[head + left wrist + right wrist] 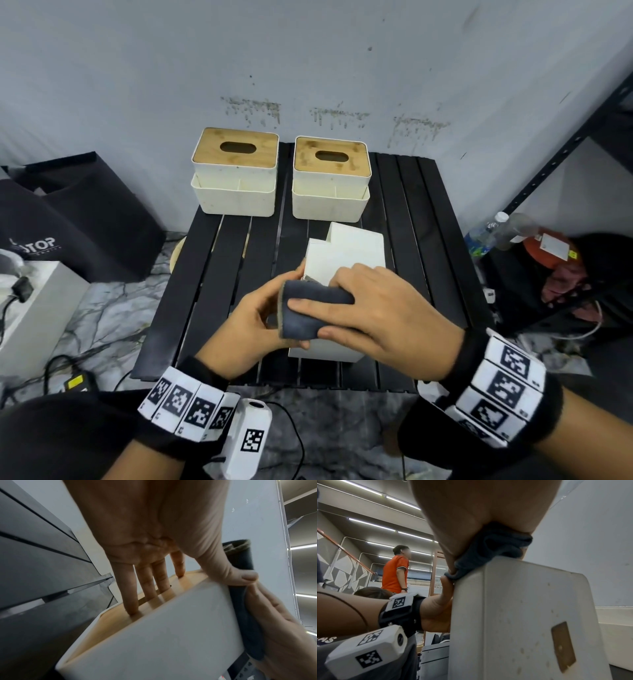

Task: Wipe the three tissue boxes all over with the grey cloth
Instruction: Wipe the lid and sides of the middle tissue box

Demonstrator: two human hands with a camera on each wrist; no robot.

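Two white tissue boxes with bamboo lids stand at the back of the black slatted table [407, 205], one on the left [234, 171] and one on the right [330, 178]. A third tissue box [352, 246] [163, 635] [522, 608] lies tipped on its side near the front. My left hand [257, 318] [154, 534] holds it, fingers flat on its bamboo lid [120, 622], thumb over the upper edge. My right hand [376, 308] [479, 513] grips the folded grey cloth [308, 318] [243, 561] [488, 553] and presses it on the box's upper face.
A black bag [85, 219] and a white case [34, 308] sit on the floor at the left, with cables nearby. A dark metal shelf [565, 144] with bottles [496, 229] stands at the right. A person in an orange shirt [395, 572] stands behind.
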